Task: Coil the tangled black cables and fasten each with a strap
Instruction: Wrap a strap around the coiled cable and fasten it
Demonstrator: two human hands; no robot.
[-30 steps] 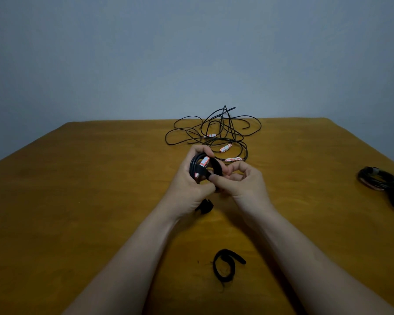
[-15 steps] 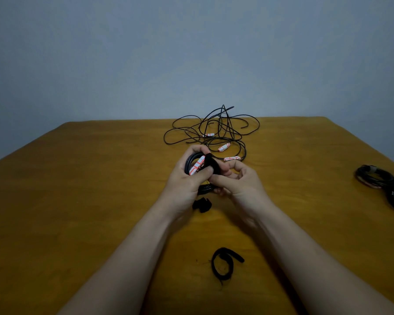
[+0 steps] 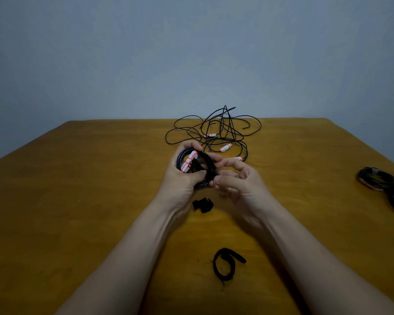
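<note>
Left hand (image 3: 180,185): grip curled round the coiled black cable (image 3: 210,167).
Right hand (image 3: 241,185): grip has shifted lower and pinches the coil's rim.
Meaning: the strap is likely closing.

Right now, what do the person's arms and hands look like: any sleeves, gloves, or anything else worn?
Both arms are bare: the left forearm and right forearm show no sleeve up to the frame's bottom edge. The left hand and right hand wear no gloves. No watch, bracelet or ring is visible, though the light is dim.
</note>
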